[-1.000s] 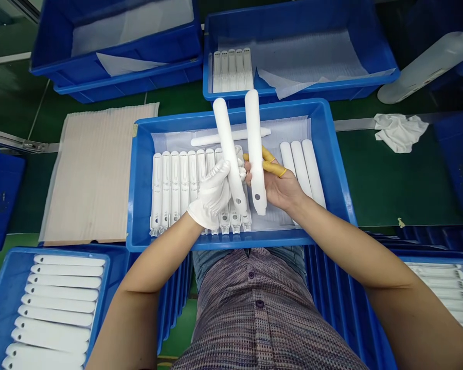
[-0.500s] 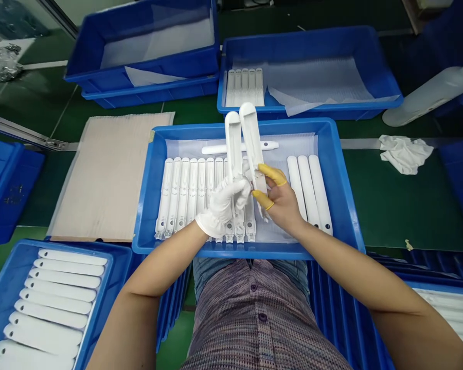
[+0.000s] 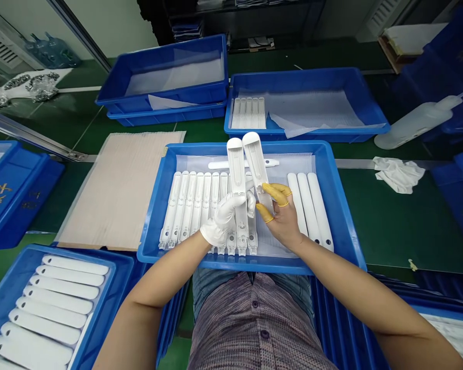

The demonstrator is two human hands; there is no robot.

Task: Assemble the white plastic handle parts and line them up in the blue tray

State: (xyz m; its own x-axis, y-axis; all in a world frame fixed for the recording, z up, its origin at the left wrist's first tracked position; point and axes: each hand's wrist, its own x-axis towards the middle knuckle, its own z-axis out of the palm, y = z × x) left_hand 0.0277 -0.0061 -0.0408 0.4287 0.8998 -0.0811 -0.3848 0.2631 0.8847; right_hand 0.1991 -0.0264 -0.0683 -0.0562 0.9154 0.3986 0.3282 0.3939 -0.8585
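My left hand point(image 3: 224, 217), in a white glove, is closed on a long white plastic housing point(image 3: 237, 172) that stands with its hollow side toward me. In my right hand point(image 3: 281, 210), with yellow finger cots on the fingers, is a second white plastic housing point(image 3: 255, 158), tilted to the left at its top. The two pieces are side by side over a blue tray point(image 3: 347, 216). Below them in the tray, a row of hollow-side-up housings point(image 3: 185, 210) lies at the left. Several smooth-side-up housings point(image 3: 310, 203) lie at the right, and one point(image 3: 272, 163) lies crosswise at the back.
Behind stand another blue tray point(image 3: 370, 115) with several housings, and stacked blue trays point(image 3: 116, 97). A beige board point(image 3: 116, 190) lies to the left. To the right are a white bottle point(image 3: 416, 123) and a crumpled cloth point(image 3: 399, 174). A tray of housings point(image 3: 113, 277) sits lower left.
The camera view has tilted up, so everything sits lower in the picture. Both hands still hold their housings; the left one has turned slightly and shows more of its hollow side.
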